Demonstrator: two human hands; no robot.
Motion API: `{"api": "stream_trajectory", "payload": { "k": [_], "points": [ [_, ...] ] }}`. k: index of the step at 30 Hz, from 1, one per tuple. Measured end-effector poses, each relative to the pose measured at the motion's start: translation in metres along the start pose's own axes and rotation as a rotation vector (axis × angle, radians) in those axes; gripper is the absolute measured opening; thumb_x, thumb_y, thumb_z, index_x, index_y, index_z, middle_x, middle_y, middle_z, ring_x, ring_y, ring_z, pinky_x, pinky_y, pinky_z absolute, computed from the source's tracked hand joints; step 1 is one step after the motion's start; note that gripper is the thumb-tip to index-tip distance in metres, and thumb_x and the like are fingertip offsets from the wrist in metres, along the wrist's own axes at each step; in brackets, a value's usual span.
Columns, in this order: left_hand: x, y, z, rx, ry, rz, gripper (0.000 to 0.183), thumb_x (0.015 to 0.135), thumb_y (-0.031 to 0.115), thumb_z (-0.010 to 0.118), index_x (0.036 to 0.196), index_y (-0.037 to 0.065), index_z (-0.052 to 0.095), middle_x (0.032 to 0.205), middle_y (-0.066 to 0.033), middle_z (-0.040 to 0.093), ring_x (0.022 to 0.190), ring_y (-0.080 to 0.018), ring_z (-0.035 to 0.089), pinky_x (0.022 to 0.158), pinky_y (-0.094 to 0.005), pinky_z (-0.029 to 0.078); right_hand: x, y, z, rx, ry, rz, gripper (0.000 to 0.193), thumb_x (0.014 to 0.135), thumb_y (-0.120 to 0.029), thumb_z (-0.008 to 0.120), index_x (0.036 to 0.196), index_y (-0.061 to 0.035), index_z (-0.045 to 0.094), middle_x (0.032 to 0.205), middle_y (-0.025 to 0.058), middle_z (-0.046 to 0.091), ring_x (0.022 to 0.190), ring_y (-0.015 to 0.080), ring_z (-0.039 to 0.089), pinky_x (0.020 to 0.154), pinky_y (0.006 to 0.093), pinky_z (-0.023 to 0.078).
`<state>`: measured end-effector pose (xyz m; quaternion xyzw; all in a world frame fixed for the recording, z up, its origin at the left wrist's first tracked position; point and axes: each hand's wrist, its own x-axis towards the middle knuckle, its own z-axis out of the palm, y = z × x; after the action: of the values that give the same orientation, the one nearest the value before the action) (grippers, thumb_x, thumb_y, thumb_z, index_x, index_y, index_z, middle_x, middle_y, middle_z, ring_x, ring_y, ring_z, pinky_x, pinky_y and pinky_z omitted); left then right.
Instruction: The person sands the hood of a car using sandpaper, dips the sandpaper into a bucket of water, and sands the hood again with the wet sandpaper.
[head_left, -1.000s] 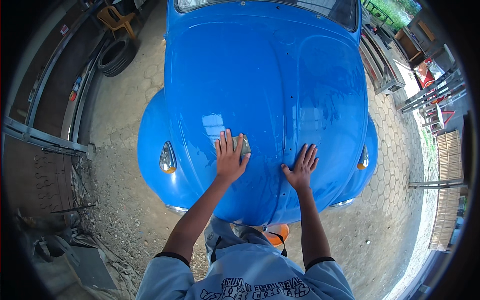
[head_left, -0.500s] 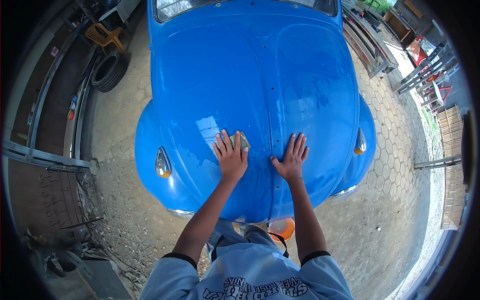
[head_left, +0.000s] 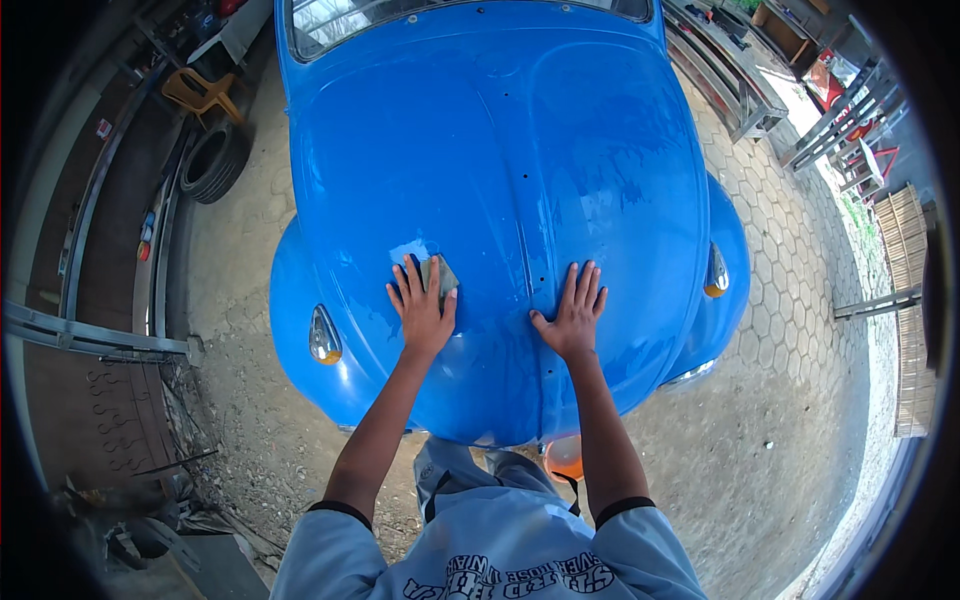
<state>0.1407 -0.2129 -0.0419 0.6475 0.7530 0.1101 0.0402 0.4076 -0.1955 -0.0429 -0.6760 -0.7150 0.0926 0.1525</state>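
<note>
Left hand (head_left: 424, 308) is pressing a grey-green sanding pad (head_left: 440, 274) flat on the blue car hood (head_left: 520, 150), grip splayed, right hand (head_left: 574, 312) bracing bare beside it; wet curved paint risks the pad skidding downslope.

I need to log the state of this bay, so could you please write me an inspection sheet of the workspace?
Surface: glossy blue car hood, with a dull wet patch just above the left hand.
Job's things: small grey-green sanding pad, flat on the hood under the left fingers.
Clutter: tyre and yellow chair on the ground at the left; orange container by the person's legs.
Hands: left hand pressed flat on the pad; right hand spread flat on bare paint.
Cables: nothing seen.
Surroundings: paved yard, metal rails at left, metal racks at upper right.
</note>
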Motion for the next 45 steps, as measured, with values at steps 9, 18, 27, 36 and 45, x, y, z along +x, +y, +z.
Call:
{"api": "stream_trajectory", "payload": {
  "k": [9,18,27,36,45],
  "points": [
    [0.011,0.041,-0.004,-0.411,0.261,-0.116,0.060,0.094,0.009,0.060,0.149,0.001,0.038,0.132,-0.0204,0.055,0.126,-0.0385,0.049,0.107,-0.0526,0.032,0.004,0.000,-0.002,0.025,-0.012,0.016,0.118,0.077,-0.057,0.071,0.163,-0.0035,0.011,0.169,0.0260,0.007,0.158,0.0393,0.001,0.124,0.0586,0.000],
    [0.019,0.058,-0.016,-1.308,-0.202,-0.077,0.053,0.093,0.001,0.069,0.140,0.005,0.045,0.094,-0.0087,0.063,0.092,-0.0201,0.065,0.083,-0.0332,0.051,0.002,0.003,-0.007,0.032,-0.003,0.025,0.119,0.074,-0.054,0.074,0.163,-0.0029,0.012,0.168,0.0261,0.008,0.158,0.0388,0.002,0.124,0.0584,0.000],
    [0.014,0.069,0.018,-0.963,-0.146,-0.052,0.068,0.088,0.001,0.075,0.146,0.005,0.040,0.100,-0.0103,0.064,0.094,-0.0217,0.068,0.086,-0.0336,0.053,0.001,0.003,-0.002,-0.006,-0.012,0.018,0.120,0.074,-0.058,0.074,0.162,-0.0024,0.013,0.169,0.0251,0.008,0.158,0.0376,0.002,0.124,0.0593,0.001],
    [-0.006,0.077,-0.008,-0.609,-0.062,0.038,0.063,0.088,-0.002,0.066,0.146,0.004,0.042,0.143,-0.0236,0.042,0.126,-0.0444,0.051,0.098,-0.0489,0.050,0.002,0.004,0.000,0.031,0.031,-0.006,0.118,0.075,-0.055,0.074,0.162,-0.0014,0.015,0.168,0.0271,0.009,0.158,0.0400,0.003,0.123,0.0588,0.001],
    [-0.027,0.064,0.005,-0.236,0.218,0.176,0.045,0.093,0.015,0.065,0.136,0.005,0.053,0.142,-0.0200,0.044,0.133,-0.0386,0.040,0.111,-0.0538,0.029,-0.001,0.004,-0.004,0.097,0.026,-0.011,0.113,0.077,-0.049,0.075,0.161,-0.0015,0.017,0.168,0.0273,0.010,0.157,0.0398,0.004,0.123,0.0591,0.002]
  ]
}}
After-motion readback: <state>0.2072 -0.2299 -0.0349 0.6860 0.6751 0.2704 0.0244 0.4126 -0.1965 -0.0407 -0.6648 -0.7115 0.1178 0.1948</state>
